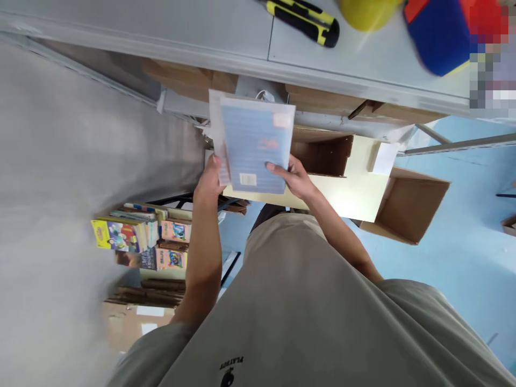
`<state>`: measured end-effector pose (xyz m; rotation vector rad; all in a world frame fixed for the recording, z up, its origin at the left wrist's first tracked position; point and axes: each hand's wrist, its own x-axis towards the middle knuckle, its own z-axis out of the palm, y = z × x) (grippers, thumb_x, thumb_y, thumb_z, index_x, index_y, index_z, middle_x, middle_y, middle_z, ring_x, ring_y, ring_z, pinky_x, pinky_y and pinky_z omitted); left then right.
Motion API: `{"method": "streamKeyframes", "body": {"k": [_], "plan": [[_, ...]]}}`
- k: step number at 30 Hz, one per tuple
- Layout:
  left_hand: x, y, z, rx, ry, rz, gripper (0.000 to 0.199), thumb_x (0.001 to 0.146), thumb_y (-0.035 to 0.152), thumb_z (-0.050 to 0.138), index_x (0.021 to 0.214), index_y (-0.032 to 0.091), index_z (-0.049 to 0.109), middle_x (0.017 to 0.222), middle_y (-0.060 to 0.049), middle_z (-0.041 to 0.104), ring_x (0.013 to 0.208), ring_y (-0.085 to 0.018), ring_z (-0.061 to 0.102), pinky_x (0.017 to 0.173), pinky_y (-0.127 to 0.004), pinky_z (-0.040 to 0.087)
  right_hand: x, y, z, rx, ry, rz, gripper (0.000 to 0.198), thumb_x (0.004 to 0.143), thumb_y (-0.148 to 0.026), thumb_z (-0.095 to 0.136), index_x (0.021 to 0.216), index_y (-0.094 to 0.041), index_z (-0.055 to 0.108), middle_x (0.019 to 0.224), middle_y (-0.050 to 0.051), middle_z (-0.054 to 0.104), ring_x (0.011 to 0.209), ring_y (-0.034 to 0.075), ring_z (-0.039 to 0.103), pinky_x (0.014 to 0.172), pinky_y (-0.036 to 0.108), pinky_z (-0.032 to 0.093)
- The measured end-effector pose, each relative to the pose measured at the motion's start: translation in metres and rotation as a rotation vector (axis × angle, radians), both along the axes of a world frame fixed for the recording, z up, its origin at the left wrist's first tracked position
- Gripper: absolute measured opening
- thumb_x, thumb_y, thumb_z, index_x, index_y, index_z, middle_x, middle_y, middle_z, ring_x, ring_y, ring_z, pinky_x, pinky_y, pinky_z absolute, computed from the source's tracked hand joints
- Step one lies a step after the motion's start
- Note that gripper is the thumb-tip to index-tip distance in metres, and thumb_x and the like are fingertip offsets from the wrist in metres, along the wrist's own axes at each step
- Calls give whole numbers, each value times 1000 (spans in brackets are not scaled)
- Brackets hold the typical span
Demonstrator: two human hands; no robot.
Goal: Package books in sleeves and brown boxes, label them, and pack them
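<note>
A flat blue book [253, 145] shows through a translucent plastic sleeve [217, 123], with a small white label near its lower edge. My left hand [210, 174] is closed on the sleeve's left edge, where loose plastic extends past the book. On the opposite side, my right hand [296, 177] grips the lower right edge, its thumb lying across the front and its fingers behind. Both hands hold the package up in front of my body, just below the shelf edge. What lies behind it is partly hidden.
A yellow and black box cutter [304, 21], a yellow roll [368, 11] and a blue and red tape dispenser [437, 35] lie on the grey tabletop [161, 27]. Open cardboard boxes [413, 204] stand below right. Stacked books [121, 234] are at left, above a carton [133, 322].
</note>
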<state>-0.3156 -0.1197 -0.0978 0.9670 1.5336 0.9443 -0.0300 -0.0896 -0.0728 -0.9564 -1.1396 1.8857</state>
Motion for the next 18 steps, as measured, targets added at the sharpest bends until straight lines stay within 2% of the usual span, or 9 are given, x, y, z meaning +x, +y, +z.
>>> {"method": "streamKeyframes", "body": {"k": [2, 4, 8, 11, 13, 15, 18], "plan": [[24, 18, 22, 29, -68, -69, 85, 95, 95, 83, 139, 22, 79, 132, -12, 87, 154, -49, 75, 128, -66, 66, 29, 3, 10, 4, 5, -37, 84, 94, -93, 86, 152, -32, 78, 151, 9, 83, 156, 42, 71, 133, 64, 62], [51, 38, 36, 68, -46, -122, 70, 98, 74, 94, 139, 19, 79, 128, -10, 85, 153, -51, 73, 128, -69, 65, 55, 10, 10, 24, -28, -75, 88, 92, -96, 85, 154, -32, 78, 154, 9, 83, 159, 43, 69, 135, 66, 61], [91, 69, 49, 136, 146, -107, 48, 112, 49, 84, 144, 15, 76, 123, -5, 79, 153, -50, 72, 125, -66, 66, 116, 30, -13, 63, -104, -116, 90, 85, -89, 97, 151, -31, 79, 155, 10, 83, 161, 42, 69, 139, 68, 57], [116, 84, 58, 163, 295, -141, 36, 114, 36, 79, 142, 13, 77, 117, -3, 77, 150, -46, 72, 125, -57, 66, 169, 41, -36, 49, -210, -180, 87, 80, -79, 106, 146, -28, 81, 153, 13, 82, 156, 43, 73, 137, 71, 58], [136, 93, 68, 173, 370, -271, 32, 112, 30, 79, 139, 13, 80, 118, -4, 79, 150, -44, 74, 127, -56, 64, 198, 44, -49, 57, -290, -228, 82, 83, -76, 106, 145, -26, 83, 155, 14, 81, 155, 44, 74, 136, 70, 60], [159, 98, 79, 174, 455, -435, 32, 110, 28, 82, 139, 17, 84, 127, -5, 83, 150, -42, 74, 131, -55, 61, 218, 44, -58, 88, -335, -233, 84, 89, -77, 101, 152, -26, 80, 160, 15, 78, 159, 45, 71, 138, 69, 58], [187, 102, 88, 135, 602, -596, 40, 105, 27, 87, 145, 26, 87, 144, -5, 87, 150, -37, 76, 134, -49, 58, 231, 43, -72, 134, -369, -174, 106, 90, -89, 93, 172, -27, 68, 175, 16, 69, 169, 47, 63, 144, 67, 52]]}}
